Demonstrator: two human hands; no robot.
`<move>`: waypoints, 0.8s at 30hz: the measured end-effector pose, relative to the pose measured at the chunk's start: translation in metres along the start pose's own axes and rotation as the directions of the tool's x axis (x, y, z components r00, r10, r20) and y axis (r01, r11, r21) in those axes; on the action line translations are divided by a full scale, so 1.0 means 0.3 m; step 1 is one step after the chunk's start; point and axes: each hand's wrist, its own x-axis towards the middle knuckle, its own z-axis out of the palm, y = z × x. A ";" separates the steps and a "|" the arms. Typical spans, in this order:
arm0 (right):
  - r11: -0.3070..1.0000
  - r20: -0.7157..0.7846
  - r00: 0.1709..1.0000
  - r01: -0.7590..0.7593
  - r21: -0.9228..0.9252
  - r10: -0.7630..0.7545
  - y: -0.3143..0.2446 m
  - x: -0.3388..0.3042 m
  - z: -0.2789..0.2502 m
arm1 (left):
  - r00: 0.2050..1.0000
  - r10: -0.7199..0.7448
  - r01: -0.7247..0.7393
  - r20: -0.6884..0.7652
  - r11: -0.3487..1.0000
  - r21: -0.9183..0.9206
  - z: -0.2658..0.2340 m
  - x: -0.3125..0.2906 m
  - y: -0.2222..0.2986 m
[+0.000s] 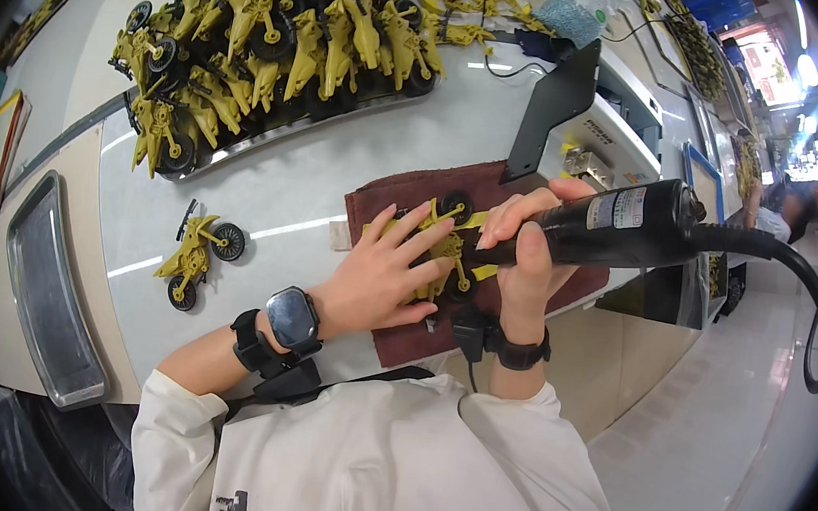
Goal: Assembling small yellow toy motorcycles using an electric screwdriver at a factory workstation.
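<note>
A yellow toy motorcycle (448,249) with black wheels lies on its side on a dark red cloth (385,348). My left hand (383,271) rests over it, fingers spread and touching its body. From the other side, my right hand (527,252) wraps round a thick black electric screwdriver (619,225), whose narrow end points at the motorcycle's middle. Where the tip meets the toy is hidden by my fingers. Another yellow toy motorcycle (194,259) lies on the grey table to the left of my left hand.
A tray (232,155) heaped with yellow toy motorcycles stands at the far left. An empty metal tray (56,291) lies at the left. Behind the cloth, a black panel (553,107) leans by a white box (603,131). The screwdriver's cable (800,283) loops off right.
</note>
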 end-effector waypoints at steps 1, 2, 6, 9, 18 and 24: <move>1.000 0.005 1.000 -0.009 -0.004 0.010 -0.013 0.002 -0.007 | 1.000 0.008 -0.008 -0.001 1.000 0.006 0.001 -0.008 0.004; 0.999 -0.052 0.997 0.051 -0.009 -0.051 -0.051 0.013 -0.018 | 1.000 -0.011 0.011 0.008 1.000 -0.010 0.007 -0.011 0.004; 0.947 -0.348 0.881 0.299 -0.118 -0.321 -0.242 0.189 -0.164 | 1.000 -0.001 0.001 0.002 1.000 -0.027 0.006 -0.006 0.008; 0.941 -0.359 0.872 0.282 -0.187 -0.333 -0.175 0.312 -0.236 | 1.000 0.007 -0.007 0.000 1.000 -0.020 0.006 0.000 -0.001; 0.993 -0.059 0.992 0.113 0.039 -0.111 -0.173 0.147 -0.113 | 0.999 -0.010 0.001 0.046 0.984 0.179 0.005 0.026 0.033; 0.988 0.056 0.998 0.018 0.151 -0.027 -0.130 0.094 0.046 | 0.997 0.038 -0.049 0.067 0.984 0.171 0.011 0.023 0.017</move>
